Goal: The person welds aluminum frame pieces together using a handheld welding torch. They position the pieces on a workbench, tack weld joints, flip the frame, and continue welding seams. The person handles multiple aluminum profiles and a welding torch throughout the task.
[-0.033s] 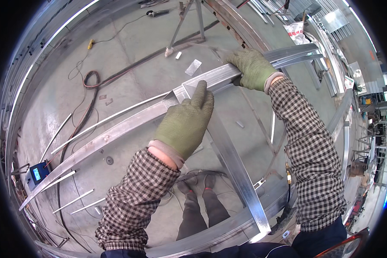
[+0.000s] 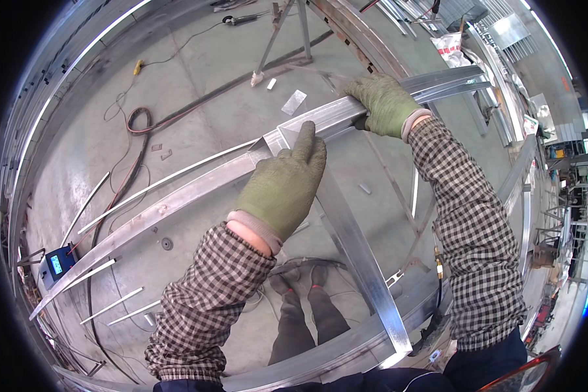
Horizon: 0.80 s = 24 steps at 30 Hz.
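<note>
My left hand (image 2: 282, 189), in a green glove, is closed over the corner where a crosspiece tube (image 2: 362, 261) meets a long metal bar (image 2: 150, 213). Its index finger lies stretched along the joint; the other fingers are partly hidden. Wrapped around a shiny square metal tube (image 2: 330, 116) to the right of that corner is my gloved right hand (image 2: 384, 104), thumb tucked under the near side. The tube's end butts against the corner, and beyond my right hand the metal runs on to the upper right. The crosspiece slants down toward my body.
A blue box with a lit screen (image 2: 56, 264) stands at the left. A dark looped cable (image 2: 140, 124) crosses the floor. An angle grinder (image 2: 240, 20) lies at the far side. Thin metal strips (image 2: 124, 306) lie lower left; a white sack (image 2: 449, 49) sits upper right.
</note>
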Motion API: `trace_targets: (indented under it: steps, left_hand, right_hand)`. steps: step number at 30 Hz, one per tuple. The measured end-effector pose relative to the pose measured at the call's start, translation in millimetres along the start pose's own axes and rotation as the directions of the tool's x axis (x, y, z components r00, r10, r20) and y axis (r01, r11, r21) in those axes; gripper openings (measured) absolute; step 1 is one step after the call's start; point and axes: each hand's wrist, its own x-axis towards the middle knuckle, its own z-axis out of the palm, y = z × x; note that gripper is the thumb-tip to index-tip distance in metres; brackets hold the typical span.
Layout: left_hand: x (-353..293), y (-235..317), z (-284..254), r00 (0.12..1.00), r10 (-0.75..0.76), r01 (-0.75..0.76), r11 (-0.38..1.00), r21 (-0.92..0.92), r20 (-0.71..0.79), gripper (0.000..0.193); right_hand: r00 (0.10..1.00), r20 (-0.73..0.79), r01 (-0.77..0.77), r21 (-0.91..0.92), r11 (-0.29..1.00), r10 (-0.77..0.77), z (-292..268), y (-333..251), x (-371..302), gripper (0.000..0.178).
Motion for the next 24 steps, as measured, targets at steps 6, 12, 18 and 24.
trace_targets:
  steps: [6,12,18,24]
  left_hand:
    - [6.4,3.7,-3.4,0.999,0.018,-0.022,0.995,0.099,0.038,0.069]
    - [10.9,4.3,-7.7,0.987,-0.021,0.006,0.995,0.095,0.162,0.073]
    - [20.3,-1.4,-4.5,0.986,-0.023,0.008,0.996,0.087,0.164,0.064]
    - [24.7,-23.6,10.0,0.989,-0.031,0.014,0.992,0.123,0.144,0.069]
  right_hand:
    - [1.0,-0.02,0.01,-0.019,1.0,-0.011,0.5,1.6,-1.5,0.053]
    - [1.0,-0.01,0.002,0.005,1.0,-0.002,-0.6,0.6,-1.3,0.052]
    - [0.999,-0.039,-0.008,-0.029,1.0,0.007,5.7,4.1,-1.4,0.064]
    - [0.926,-0.371,-0.053,0.041,0.998,0.064,20.5,29.0,-50.7,0.075]
